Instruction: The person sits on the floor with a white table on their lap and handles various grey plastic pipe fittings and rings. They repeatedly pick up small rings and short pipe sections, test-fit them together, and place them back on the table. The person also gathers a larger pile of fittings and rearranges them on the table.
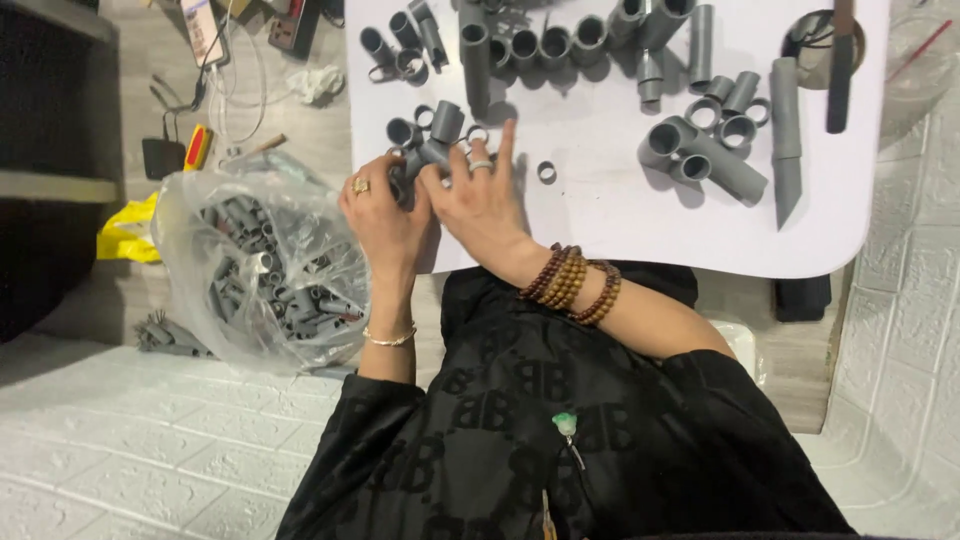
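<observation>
Held piece: a grey pipe fitting (432,150), a short branched joint of plastic tube, sits at the near left edge of the white table (600,215), caught between both hands.
Left hand (385,215): closed around the near left part of the fitting, fingers wrapped over it, a gold ring showing on one finger.
Right hand (480,195): pressed on the fitting from the right, thumb and inner fingers pinching it, index finger stretched out toward the far side; how tightly it grips cannot be told.
Likely weight: light, judging by the thin hollow walls and small size.
Stiffness: looks rigid; the tube should not give under a squeeze.
Surface: smooth, matt grey, probably a little slick on the round barrels, so a pinch could roll.
Where to hold: around a barrel just behind its open mouth, or at the crotch where the branches meet, which keeps it from turning.
Fragility: seems tough; a drop onto the table would hardly harm it.
Loose rings (546,172): small grey collars lie just right of the hands on the table.
Other fittings (700,150): elbows, tees and straight lengths scattered across the far half.
Plastic bag (255,265): clear, full of more grey pieces, on the floor to the left.
</observation>
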